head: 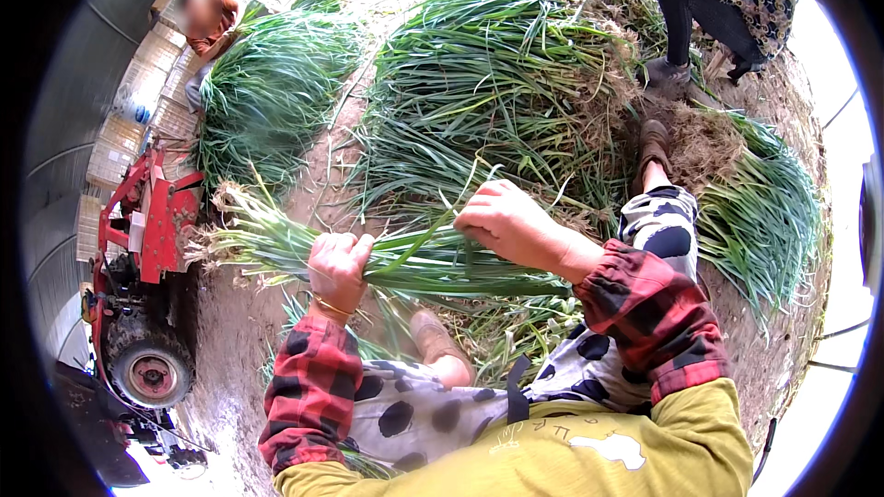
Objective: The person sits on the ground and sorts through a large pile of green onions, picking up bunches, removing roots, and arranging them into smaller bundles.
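My left hand [338,273] is closed around a bundle of long green leafy plants [266,238], likely leeks or Chinese chives. The bundle lies across in front of me, its pale stems and roots to the left, its leaves to the right. Over the leaves, my right hand [501,221] has its fingers curled, with a thin leaf blade [421,245] at the fingertips; the grip itself is partly hidden. Beyond my hands spreads a large heap of the same plants [476,83], roots towards the right.
A smaller pile [756,200] lies by my right foot, another [276,90] at the upper left beside a crouching person [217,24]. A second person [732,7] sits at the upper right. Red wheeled machinery [166,221] and stacked crates [110,152] stand left. Bare soil [235,345] shows between.
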The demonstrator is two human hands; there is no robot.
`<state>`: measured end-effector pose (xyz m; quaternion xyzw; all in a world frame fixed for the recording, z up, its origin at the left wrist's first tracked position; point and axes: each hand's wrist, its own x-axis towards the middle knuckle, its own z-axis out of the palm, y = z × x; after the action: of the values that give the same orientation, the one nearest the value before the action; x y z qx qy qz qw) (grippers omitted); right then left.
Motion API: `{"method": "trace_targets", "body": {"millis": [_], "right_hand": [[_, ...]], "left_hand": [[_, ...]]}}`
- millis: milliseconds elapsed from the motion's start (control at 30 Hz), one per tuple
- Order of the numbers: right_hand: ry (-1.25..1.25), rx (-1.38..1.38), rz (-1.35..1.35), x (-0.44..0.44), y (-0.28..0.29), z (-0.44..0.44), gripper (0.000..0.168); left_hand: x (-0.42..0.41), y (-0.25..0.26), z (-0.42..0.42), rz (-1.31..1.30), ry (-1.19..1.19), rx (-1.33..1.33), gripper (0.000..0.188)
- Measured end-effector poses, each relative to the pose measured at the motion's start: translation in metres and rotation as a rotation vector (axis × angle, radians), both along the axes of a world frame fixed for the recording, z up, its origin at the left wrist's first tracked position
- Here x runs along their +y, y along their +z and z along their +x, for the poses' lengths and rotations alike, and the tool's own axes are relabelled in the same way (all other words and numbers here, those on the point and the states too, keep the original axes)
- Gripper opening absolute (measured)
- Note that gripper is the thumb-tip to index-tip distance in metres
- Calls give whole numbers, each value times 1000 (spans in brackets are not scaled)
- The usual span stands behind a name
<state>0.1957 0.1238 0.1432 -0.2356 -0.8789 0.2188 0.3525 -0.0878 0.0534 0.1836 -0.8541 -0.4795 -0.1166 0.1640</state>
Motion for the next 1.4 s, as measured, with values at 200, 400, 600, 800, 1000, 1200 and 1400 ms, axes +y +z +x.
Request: {"method": "trace_targets", "body": {"millis": [200, 400, 600, 800, 1000, 1200, 1400], "right_hand": [[-36, -78, 114, -9, 0, -13, 22], [13, -37, 173, -12, 1, -20, 16], [-142, -45, 283, -13, -4, -22, 15], [-468, 134, -176, 15, -15, 8, 20], [-27, -4, -125, 6, -9, 2, 41], [-118, 50, -114, 25, -12, 22, 19], [-414, 609, -620, 42, -4, 53, 13]], "left_hand": [[0, 2, 5, 6, -56, -16, 24], [2, 4, 11, -24, -76, -24, 24], [2, -1, 12, -77, -67, -19, 20], [-2, -4, 2, -115, -24, 19, 22], [0, -6, 3, -158, -53, 19, 24], [-1, -7, -3, -201, 15, 62, 25], [-9, -9, -21, -204, 84, 45, 23]]}}
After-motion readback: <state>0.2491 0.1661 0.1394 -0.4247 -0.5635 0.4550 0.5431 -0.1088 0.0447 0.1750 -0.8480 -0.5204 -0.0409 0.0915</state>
